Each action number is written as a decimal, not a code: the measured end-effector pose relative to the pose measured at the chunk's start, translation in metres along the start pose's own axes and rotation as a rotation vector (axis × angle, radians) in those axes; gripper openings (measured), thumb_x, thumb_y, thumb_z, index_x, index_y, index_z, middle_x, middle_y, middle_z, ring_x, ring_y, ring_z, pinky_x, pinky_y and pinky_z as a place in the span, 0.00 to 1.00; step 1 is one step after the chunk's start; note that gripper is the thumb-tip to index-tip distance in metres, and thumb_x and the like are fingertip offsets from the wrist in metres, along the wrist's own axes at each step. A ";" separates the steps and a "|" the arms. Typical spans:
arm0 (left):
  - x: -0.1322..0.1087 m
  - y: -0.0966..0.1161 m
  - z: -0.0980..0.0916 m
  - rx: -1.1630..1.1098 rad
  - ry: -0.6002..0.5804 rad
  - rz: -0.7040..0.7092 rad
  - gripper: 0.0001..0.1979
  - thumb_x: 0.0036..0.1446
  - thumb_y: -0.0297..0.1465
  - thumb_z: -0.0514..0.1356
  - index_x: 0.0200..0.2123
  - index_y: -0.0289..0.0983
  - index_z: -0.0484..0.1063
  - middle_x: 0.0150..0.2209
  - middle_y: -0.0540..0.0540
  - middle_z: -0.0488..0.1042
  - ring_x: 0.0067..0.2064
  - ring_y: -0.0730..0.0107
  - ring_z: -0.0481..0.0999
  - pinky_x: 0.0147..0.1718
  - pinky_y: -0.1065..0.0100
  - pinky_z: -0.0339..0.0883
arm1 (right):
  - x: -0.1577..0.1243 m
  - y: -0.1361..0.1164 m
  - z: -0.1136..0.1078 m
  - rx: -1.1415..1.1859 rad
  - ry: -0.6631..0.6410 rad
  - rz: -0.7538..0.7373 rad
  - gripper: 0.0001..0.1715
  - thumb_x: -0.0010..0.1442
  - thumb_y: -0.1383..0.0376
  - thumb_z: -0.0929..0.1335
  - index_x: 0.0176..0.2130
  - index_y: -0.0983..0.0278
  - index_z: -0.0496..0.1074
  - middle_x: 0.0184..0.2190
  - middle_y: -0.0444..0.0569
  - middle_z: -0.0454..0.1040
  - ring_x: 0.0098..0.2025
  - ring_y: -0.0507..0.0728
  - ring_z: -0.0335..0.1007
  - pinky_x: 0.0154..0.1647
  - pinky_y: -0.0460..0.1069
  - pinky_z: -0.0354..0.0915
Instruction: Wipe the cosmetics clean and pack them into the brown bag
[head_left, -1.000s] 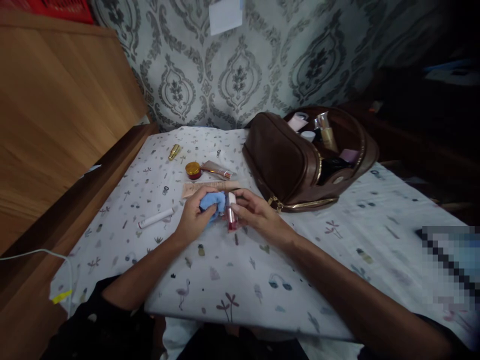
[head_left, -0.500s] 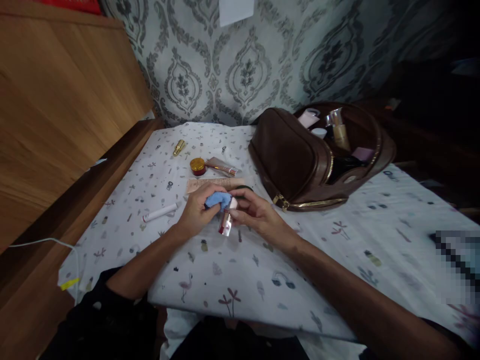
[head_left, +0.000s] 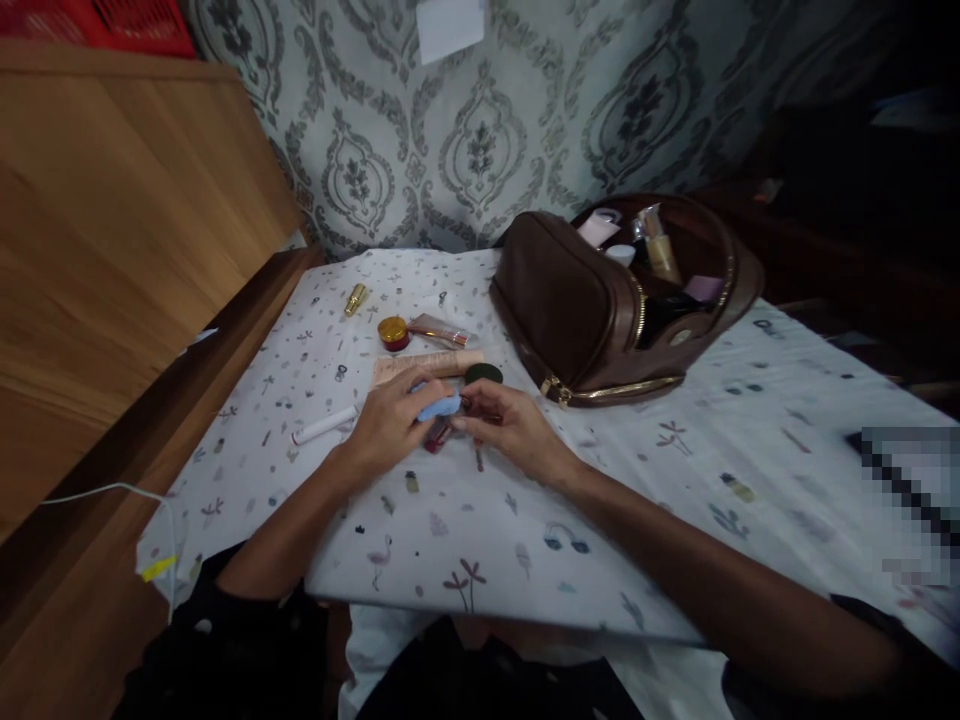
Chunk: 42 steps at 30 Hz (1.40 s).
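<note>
My left hand (head_left: 390, 420) is closed on a crumpled light blue cloth (head_left: 439, 404). Just right of it, my right hand (head_left: 514, 425) pinches something small and dark against the cloth; its fingers mostly cover it. Below the cloth shows a small, shiny dark red cosmetic piece (head_left: 438, 436), partly hidden, and I cannot tell whether it is held or lying down. A white and red stick (head_left: 324, 425) lies left of my left hand. Behind the hands are a peach squeeze tube (head_left: 431, 366) and a dark green round lid or jar (head_left: 484, 373).
A gold-lidded jar (head_left: 393, 333), a slim clear-ended tube (head_left: 442, 331) and a gold cap (head_left: 355, 299) lie farther back on the patterned tablecloth (head_left: 517, 560). An open brown bag (head_left: 570, 290) holding cosmetics stands at right. A wooden cabinet (head_left: 135, 190) borders the left.
The shiny tube that hung below the cloth has tilted left and now shows only its dark red part. My right fingers have drawn in closer to the cloth. The view has shifted slightly.
</note>
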<state>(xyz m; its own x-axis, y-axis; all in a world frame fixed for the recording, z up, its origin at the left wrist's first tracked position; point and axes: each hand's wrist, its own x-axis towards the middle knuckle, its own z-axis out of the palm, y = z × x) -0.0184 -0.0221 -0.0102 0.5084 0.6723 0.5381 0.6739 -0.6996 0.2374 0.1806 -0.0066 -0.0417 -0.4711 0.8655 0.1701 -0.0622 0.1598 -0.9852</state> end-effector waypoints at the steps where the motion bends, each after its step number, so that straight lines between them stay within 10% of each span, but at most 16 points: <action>1: -0.003 0.002 0.000 0.026 -0.022 0.004 0.07 0.64 0.28 0.57 0.43 0.39 0.73 0.41 0.45 0.74 0.42 0.64 0.75 0.41 0.64 0.71 | -0.001 0.001 0.000 -0.030 0.029 -0.014 0.18 0.52 0.55 0.75 0.38 0.63 0.71 0.31 0.45 0.75 0.32 0.52 0.70 0.30 0.47 0.66; 30: -0.055 0.019 -0.028 -0.056 -0.365 0.042 0.17 0.64 0.30 0.55 0.55 0.38 0.68 0.49 0.39 0.73 0.48 0.61 0.74 0.42 0.63 0.73 | -0.009 0.007 -0.009 0.254 0.009 0.145 0.21 0.51 0.60 0.76 0.45 0.63 0.77 0.26 0.43 0.78 0.26 0.50 0.73 0.28 0.46 0.68; 42: -0.026 0.025 -0.027 -0.244 -0.058 -0.223 0.12 0.62 0.29 0.58 0.49 0.39 0.73 0.44 0.44 0.75 0.46 0.64 0.74 0.46 0.63 0.68 | -0.010 0.009 -0.011 0.359 -0.119 0.137 0.25 0.52 0.62 0.76 0.50 0.61 0.77 0.30 0.44 0.79 0.30 0.51 0.74 0.30 0.46 0.69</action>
<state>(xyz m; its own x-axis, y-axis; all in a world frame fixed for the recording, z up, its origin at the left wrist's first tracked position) -0.0289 -0.0635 0.0040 0.3973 0.8231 0.4057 0.6275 -0.5663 0.5344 0.1942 -0.0086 -0.0518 -0.5937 0.8029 0.0536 -0.2855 -0.1480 -0.9469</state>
